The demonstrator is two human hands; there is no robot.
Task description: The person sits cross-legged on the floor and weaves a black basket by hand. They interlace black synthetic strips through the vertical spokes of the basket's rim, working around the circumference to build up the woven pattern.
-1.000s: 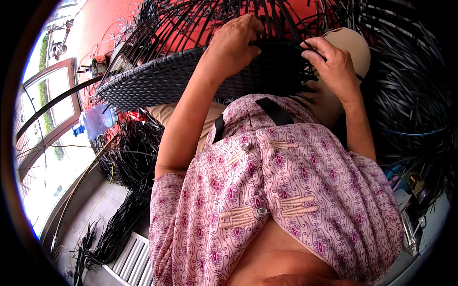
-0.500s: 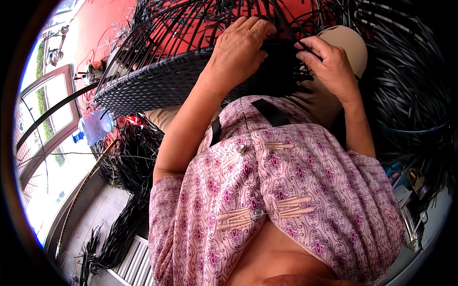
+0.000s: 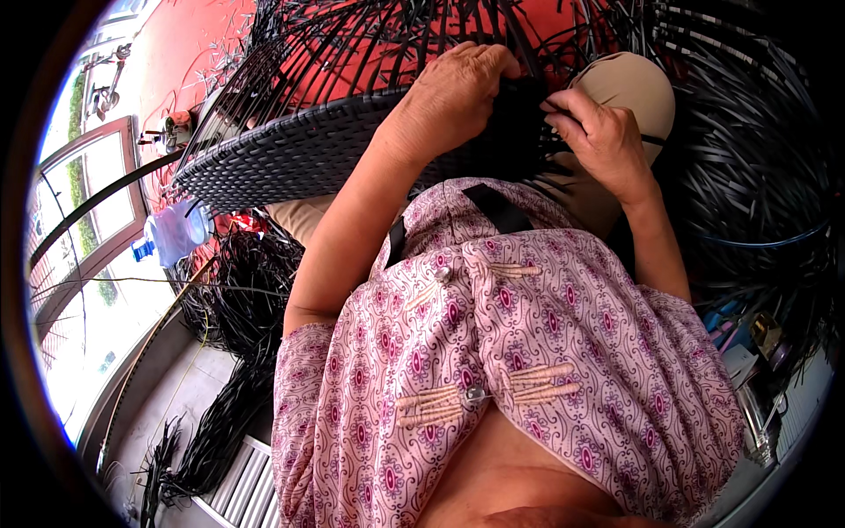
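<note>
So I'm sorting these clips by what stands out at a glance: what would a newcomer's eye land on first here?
First, the two bare hands at top centre, the left hand lying on a dark woven panel and the right hand pinching black strips at its edge. Next, the pink patterned garment filling the lower middle. Around them, loose black weaving strips crowd the right, and a clear plastic bottle lies at left.

A red floor (image 3: pixel 185 53) fills the upper left. Bright daylight comes through a framed window (image 3: pixel 88 211) on the left, above a pale grey ledge (image 3: pixel 185 387).
</note>
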